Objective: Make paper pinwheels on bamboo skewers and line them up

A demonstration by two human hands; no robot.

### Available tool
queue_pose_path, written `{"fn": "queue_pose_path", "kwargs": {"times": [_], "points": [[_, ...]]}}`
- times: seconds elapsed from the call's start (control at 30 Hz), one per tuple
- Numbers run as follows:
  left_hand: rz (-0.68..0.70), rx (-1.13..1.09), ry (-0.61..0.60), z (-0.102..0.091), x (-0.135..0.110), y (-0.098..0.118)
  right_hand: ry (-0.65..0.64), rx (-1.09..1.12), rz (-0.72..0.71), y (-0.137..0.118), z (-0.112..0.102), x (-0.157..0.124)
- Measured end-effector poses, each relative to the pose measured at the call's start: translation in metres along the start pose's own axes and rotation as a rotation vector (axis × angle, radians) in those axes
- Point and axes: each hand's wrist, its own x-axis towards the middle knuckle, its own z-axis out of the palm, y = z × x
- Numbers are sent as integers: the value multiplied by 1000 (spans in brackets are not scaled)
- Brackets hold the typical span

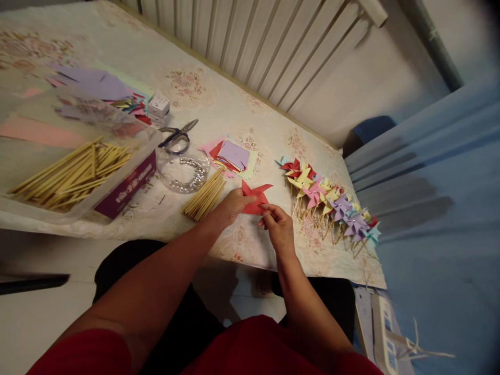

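Note:
A red paper pinwheel piece [254,199] lies near the table's front edge, held between both hands. My left hand [230,205] pinches its left side with fingers closed. My right hand [276,225] pinches its lower right corner. A small bundle of wooden sticks [205,196] lies just left of my left hand. A row of finished pinwheels [330,200] in red, yellow, pink and purple lies to the right. A stack of cut coloured paper squares [232,155] sits behind the hands.
A clear round dish of pins [183,172] and scissors [177,135] sit left of the squares. An open box of sticks [74,172] stands at the left, with coloured paper sheets [94,86] and a small white box [159,105] behind. A radiator [258,41] lines the wall.

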Motion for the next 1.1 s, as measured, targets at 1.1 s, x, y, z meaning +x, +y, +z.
{"fn": "queue_pose_path", "kwargs": {"times": [1.1], "points": [[3,7,-42,3,-2,-2,110,61,104,0,15,14]]}}
